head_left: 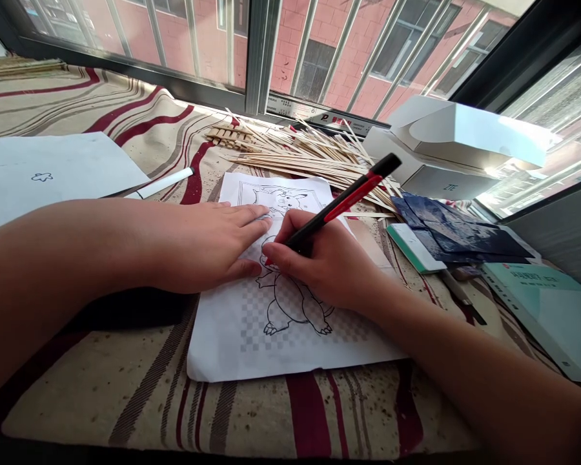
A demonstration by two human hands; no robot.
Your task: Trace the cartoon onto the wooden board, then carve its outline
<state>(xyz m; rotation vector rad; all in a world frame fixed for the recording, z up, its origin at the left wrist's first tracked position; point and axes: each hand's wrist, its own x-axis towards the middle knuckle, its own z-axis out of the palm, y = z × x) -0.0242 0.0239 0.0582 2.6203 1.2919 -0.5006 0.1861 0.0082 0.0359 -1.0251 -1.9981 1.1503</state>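
Note:
A white sheet [252, 336] with a black outline drawing of a cartoon animal lies on the striped cloth in front of me. My left hand [208, 242] rests flat on the sheet's left part, fingers stretched out toward the drawing. My right hand [324, 261] is closed round a red and black pen [348, 200], its tip down on the drawing near the figure's middle. The pen's cap end points up to the right.
A heap of thin bamboo sticks [295, 155] lies behind the sheet. White boxes [445, 145] stand at the back right, dark blue sheets [445, 226] and green booklets [542, 297] to the right. Another paper [53, 171] and a white marker [162, 184] lie at left. A window runs behind.

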